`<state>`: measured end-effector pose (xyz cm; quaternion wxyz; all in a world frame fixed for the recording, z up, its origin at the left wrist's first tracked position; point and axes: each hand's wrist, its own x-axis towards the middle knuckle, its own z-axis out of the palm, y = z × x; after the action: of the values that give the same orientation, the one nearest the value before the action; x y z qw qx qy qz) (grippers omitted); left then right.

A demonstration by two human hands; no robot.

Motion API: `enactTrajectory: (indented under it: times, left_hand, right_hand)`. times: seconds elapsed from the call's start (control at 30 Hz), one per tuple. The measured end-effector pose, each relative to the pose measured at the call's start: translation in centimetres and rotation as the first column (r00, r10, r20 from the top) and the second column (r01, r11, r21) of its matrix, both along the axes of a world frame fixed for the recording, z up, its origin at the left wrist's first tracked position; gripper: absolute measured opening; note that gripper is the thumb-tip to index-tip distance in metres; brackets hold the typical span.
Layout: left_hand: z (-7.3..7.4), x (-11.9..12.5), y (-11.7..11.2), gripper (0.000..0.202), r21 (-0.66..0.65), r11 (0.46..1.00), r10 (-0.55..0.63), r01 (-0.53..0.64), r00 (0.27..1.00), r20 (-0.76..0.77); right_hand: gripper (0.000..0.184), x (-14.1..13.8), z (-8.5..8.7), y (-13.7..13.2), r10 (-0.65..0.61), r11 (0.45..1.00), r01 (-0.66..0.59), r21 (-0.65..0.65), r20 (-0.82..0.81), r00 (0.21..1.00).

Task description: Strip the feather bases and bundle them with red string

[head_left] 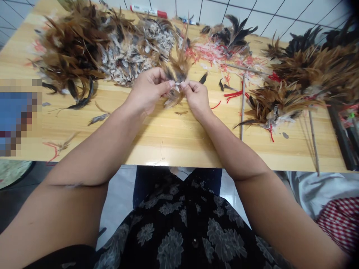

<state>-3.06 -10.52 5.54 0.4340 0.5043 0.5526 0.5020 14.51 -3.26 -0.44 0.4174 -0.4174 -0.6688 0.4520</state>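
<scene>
Both hands meet over the middle of the wooden table, pinching a small bunch of brown feathers by its pale quill ends. My left hand is closed, thumb and forefinger pressed together on the bunch. From the other side my right hand grips the same quills in a pinch. The feather tips fan out upward and some hang below the fingers. Just behind my left hand lies a big heap of brown and grey feathers. Loose dark feathers and red string lie to the right of my right hand.
At right, feather bundles on thin sticks overlap, beside a black-edged container. Tangled red and white strands lie farther back. A red-capped marker rests near the tiled wall. A pixelated patch covers the left edge.
</scene>
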Motion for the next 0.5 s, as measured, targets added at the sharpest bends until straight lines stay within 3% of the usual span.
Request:
enactTrajectory:
  times: [0.17,0.3,0.5]
  left_hand:
    - [-0.26,-0.10,0.37,0.071,0.030,0.999,0.012,-0.012,1.000,0.012]
    - [-0.81,-0.18,0.60,0.066,-0.009,1.000,-0.021,0.020,0.999,-0.028]
    - [-0.74,0.37,0.18,0.064,0.055,0.998,-0.031,0.031,0.999,0.006]
  right_hand:
    - [0.063,-0.12,0.57,-0.42,0.047,0.999,-0.047,-0.017,-0.017,0.999]
    - [0.059,-0.11,0.67,-0.51,0.091,0.996,-0.091,-0.011,-0.017,0.996]
    - [0.060,-0.10,1.00,-0.60,0.123,0.992,-0.124,-0.021,-0.049,0.991]
